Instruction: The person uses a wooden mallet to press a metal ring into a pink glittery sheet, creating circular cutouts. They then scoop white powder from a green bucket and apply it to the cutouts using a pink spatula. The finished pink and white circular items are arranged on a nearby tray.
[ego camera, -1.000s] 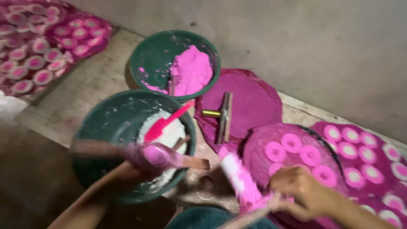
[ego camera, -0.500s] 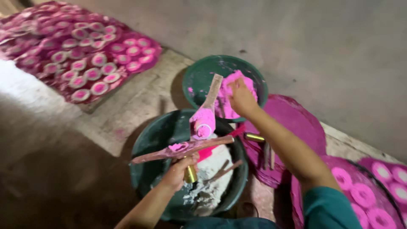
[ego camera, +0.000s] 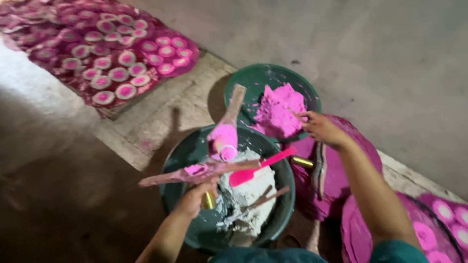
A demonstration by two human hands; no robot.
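Far left on the floor lies a dark red cloth [ego camera: 97,53] set with rows of round pink-and-white discs. Two green round basins sit at centre: the near basin [ego camera: 180,160] holds lumpy white paste, the far basin [ego camera: 253,78] a heap of pink powder [ego camera: 278,109]. The right hand [ego camera: 321,129], fingers loosely curled, touches the powder; half a second ago it held the wooden mould [ego camera: 225,131], now leaning alone. The left hand [ego camera: 195,197] grips a flat, pink-smeared stick [ego camera: 195,173] across the near basin, beside a pink spatula [ego camera: 258,168].
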